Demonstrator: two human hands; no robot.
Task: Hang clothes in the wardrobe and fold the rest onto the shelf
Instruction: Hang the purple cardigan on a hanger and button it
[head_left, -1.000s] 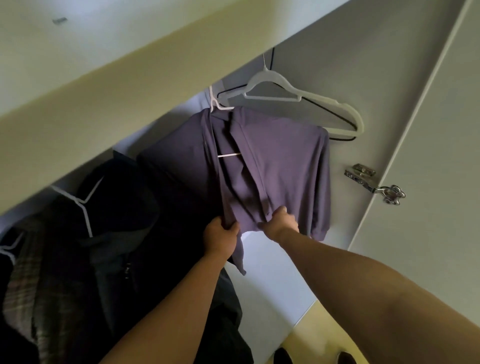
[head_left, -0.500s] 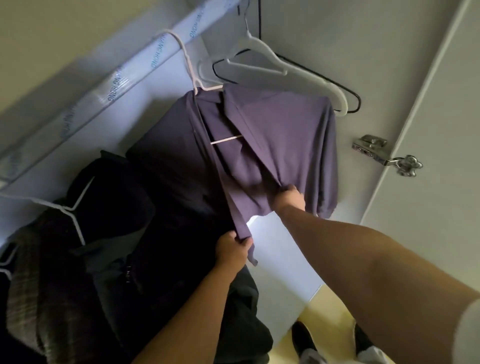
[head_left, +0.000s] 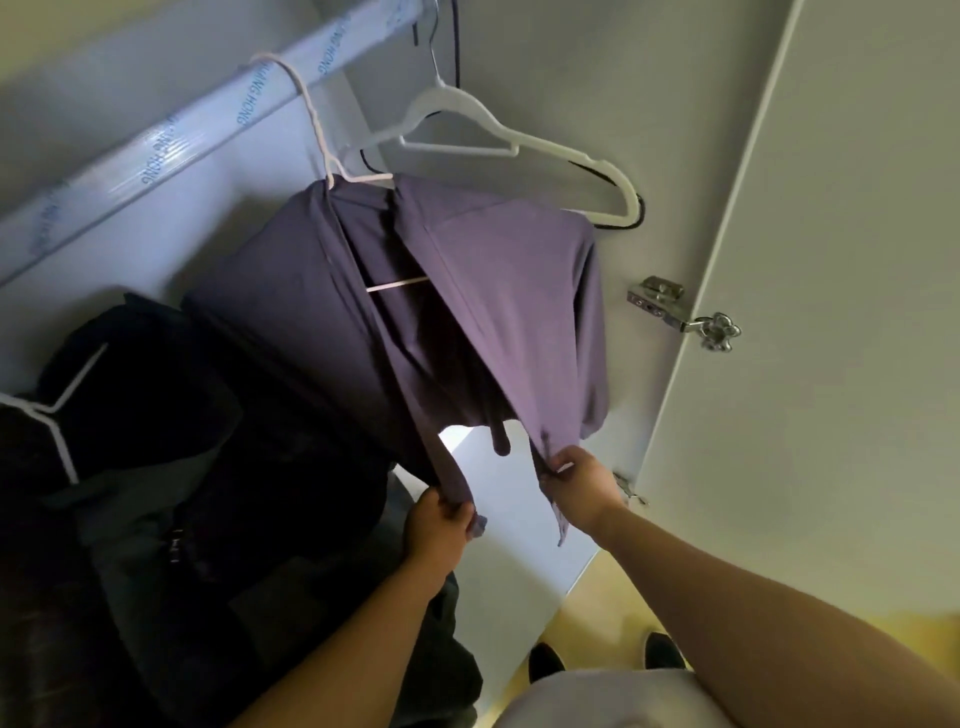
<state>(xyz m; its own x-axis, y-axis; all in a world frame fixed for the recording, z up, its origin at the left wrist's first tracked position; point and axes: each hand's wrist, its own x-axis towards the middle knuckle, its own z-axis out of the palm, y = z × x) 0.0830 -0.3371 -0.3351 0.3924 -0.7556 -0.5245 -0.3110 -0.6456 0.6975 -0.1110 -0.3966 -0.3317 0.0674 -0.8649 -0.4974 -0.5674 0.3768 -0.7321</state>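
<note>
A purple shirt (head_left: 498, 291) hangs open-fronted on a white hanger (head_left: 311, 119) hooked over the wardrobe rail (head_left: 171, 150). My left hand (head_left: 441, 525) grips the lower end of the shirt's left front edge. My right hand (head_left: 576, 483) pinches the lower end of the right front edge. The two edges are held apart, and light shows through the gap between them.
An empty white hanger (head_left: 498, 140) and a thin black one (head_left: 636, 208) hang to the right of the shirt. Dark garments (head_left: 171, 467) fill the rail's left side. The open wardrobe door (head_left: 831, 260) with its hinge (head_left: 680, 312) stands at right. Yellow floor (head_left: 597, 618) lies below.
Both hands have slid down the shirt's front edges to their lower ends and spread them apart. The view has tilted so the rail shows.
</note>
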